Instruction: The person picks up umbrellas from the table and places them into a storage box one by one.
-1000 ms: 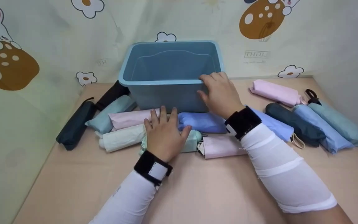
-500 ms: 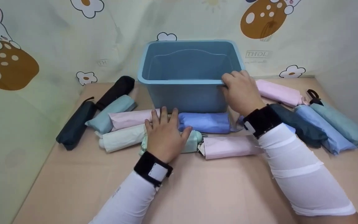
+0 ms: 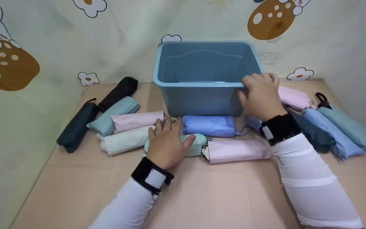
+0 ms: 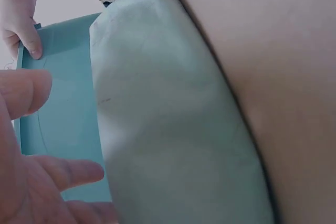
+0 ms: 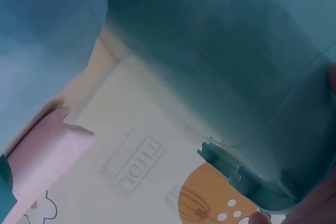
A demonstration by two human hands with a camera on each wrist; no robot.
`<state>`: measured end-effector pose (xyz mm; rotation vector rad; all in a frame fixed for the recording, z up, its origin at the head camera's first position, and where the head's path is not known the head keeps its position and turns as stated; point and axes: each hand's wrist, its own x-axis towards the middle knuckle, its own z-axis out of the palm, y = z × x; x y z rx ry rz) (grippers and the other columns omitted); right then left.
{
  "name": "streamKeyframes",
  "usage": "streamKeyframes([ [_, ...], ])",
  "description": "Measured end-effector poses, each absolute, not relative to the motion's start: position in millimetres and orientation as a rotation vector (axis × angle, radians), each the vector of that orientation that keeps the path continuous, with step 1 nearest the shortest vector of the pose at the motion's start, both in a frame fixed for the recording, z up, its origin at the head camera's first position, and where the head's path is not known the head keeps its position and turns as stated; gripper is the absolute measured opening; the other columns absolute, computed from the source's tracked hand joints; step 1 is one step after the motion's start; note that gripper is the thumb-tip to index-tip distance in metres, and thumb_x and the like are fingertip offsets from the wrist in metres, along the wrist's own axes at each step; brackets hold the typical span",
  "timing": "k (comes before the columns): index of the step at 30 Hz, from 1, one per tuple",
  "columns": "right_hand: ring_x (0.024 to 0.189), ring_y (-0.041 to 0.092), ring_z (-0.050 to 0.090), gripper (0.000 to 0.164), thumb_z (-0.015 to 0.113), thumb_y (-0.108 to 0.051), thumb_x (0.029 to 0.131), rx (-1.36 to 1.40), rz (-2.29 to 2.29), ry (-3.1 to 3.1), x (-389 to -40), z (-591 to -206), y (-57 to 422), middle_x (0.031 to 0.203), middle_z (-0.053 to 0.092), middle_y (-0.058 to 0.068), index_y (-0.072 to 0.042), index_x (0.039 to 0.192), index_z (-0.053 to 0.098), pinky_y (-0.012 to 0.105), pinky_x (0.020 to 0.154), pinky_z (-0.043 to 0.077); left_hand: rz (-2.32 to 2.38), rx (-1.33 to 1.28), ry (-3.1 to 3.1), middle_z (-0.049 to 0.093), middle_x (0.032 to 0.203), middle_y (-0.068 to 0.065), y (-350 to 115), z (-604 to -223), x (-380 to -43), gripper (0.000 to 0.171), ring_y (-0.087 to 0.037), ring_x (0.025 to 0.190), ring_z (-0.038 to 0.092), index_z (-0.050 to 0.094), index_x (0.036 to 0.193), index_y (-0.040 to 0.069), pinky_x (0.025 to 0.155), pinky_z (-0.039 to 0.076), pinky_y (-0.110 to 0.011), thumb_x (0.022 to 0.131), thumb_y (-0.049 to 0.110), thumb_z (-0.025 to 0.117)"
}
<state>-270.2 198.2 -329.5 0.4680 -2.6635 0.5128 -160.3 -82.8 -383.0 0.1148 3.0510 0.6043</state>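
Note:
My right hand [image 3: 262, 93] grips the front right corner of a blue plastic storage bin [image 3: 199, 100], fingers over the rim and thumb against the front wall. Nothing lies in the visible part of the bin. With fingers spread and nearly straight, my left hand [image 3: 168, 143] is over a mint green folded umbrella [image 3: 194, 144] in the front row, partly hiding it. In the left wrist view a pale green umbrella [image 4: 163, 108] lies beside those fingers. A blue folded umbrella [image 3: 210, 125] lies just in front of the bin, beyond my left hand.
Folded umbrellas surround the bin: a black one [image 3: 118, 93], a dark one [image 3: 78, 127], a teal one [image 3: 114, 116], a white one [image 3: 125, 140] and a pink one [image 3: 138, 121] leftward. Another pink one [image 3: 238, 151] lies in front; several more lie rightward. A patterned wall sheet [image 3: 132, 19] hangs behind.
The bin has slid to the right along with my right hand on its rim, exposing the black umbrella at the left. My left hand has drawn slightly back toward me.

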Motion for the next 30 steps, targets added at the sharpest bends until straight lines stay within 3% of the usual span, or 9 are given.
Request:
streamKeyframes([
  [12, 0.104, 0.041, 0.045, 0.019, 0.068, -0.016, 0.093, 0.499, 0.627, -2.517, -270, -343, 198, 0.097, 0.062, 0.020, 0.002, 0.096, 0.064, 0.058, 0.110, 0.026, 0.545, 0.207, 2.911, 0.023, 0.174, -0.019, -104, -372, -151, 0.093, -0.050, 0.161, 0.011, 0.035, 0.166, 0.018, 0.127, 0.006, -0.069, 0.093, 0.068, 0.066],
  [18, 0.106, 0.041, 0.044, 0.019, 0.069, -0.014, 0.091, 0.500, 0.666, -2.481, -270, -346, 203, 0.099, 0.061, 0.021, 0.003, 0.099, 0.065, 0.058, 0.113, 0.025, 0.623, 0.097, 2.876, 0.020, 0.174, -0.020, -134, -363, -164, 0.089, -0.051, 0.161, 0.007, 0.036, 0.165, 0.018, 0.128, 0.001, -0.068, 0.096, 0.067, 0.062],
  [30, 0.102, 0.042, 0.044, 0.019, 0.068, -0.013, 0.089, 0.530, 0.682, -2.433, -269, -347, 201, 0.098, 0.062, 0.021, 0.003, 0.097, 0.064, 0.058, 0.109, 0.027, 0.598, -0.174, 2.980, 0.012, 0.169, -0.037, -228, -348, -176, 0.088, -0.066, 0.153, 0.004, 0.028, 0.165, 0.004, 0.120, 0.004, -0.080, 0.102, 0.057, 0.056],
])
